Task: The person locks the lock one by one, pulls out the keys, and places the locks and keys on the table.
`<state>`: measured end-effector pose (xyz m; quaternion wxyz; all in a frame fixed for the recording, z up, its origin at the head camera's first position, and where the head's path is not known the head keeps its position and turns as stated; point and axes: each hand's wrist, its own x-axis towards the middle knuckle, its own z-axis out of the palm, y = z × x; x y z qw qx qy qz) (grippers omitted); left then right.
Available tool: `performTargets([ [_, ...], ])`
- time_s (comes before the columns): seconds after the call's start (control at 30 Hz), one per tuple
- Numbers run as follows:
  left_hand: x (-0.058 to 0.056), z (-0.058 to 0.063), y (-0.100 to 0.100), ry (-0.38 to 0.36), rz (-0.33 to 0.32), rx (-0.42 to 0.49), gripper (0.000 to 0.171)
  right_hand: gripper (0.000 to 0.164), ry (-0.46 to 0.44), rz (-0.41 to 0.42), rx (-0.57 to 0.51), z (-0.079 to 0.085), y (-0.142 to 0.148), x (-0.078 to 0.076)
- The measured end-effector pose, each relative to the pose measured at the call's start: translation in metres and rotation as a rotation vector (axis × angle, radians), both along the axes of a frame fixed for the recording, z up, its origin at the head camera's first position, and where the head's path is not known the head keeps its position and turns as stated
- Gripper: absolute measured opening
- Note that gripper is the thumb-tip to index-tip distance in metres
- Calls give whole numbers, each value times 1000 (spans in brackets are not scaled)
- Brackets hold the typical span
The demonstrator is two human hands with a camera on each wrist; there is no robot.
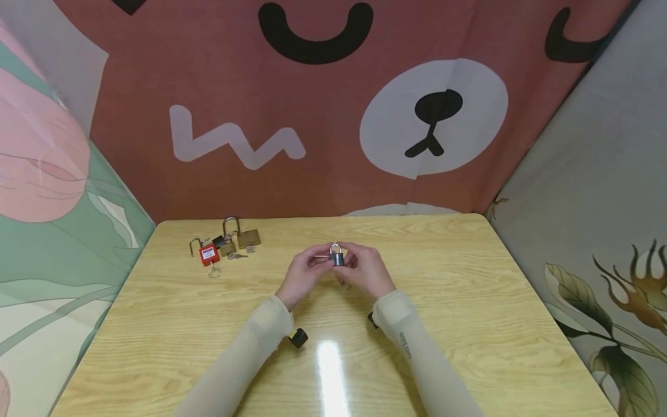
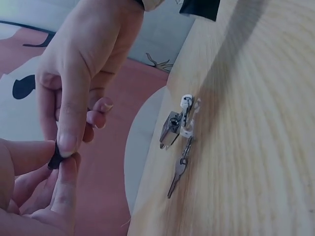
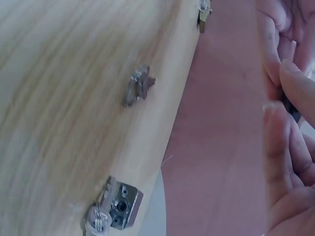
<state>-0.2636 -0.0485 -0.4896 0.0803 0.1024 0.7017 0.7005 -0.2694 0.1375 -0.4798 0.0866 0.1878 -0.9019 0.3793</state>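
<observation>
In the head view, my left hand (image 1: 305,269) and right hand (image 1: 367,269) meet over the far half of the table, pinching a small dark padlock (image 1: 337,258) between thumbs and fingers. Its silver shackle points away from me. The left wrist view catches its dark edge (image 2: 55,156) between the fingertips, the rest hidden by them. On the table beside the hands, that view also shows a metal padlock (image 2: 170,129) with its keyhole facing the camera and keys (image 2: 179,169) beside it. From above, the hands mostly hide this spot.
At the table's far left lie a red padlock (image 1: 209,253), a brass padlock (image 1: 249,238) and several smaller locks and keys. The right wrist view has a separate bunch of keys (image 3: 139,86) on the wooden table (image 1: 469,324). A printed cloth (image 1: 234,185) hangs behind the far edge.
</observation>
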Motion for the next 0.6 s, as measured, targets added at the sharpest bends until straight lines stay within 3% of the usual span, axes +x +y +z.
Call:
performTargets([
  [0.27,-5,-1,0,17,15,-96,44,56,-5,48,30,0,8,-5],
  [0.5,-11,-9,4,106,-2,-141,39,53,-64,-16,62,-6,10,-10],
  [0.6,-12,-11,4,100,-22,-180,37,52,-85,-41,77,-9,10,-12],
])
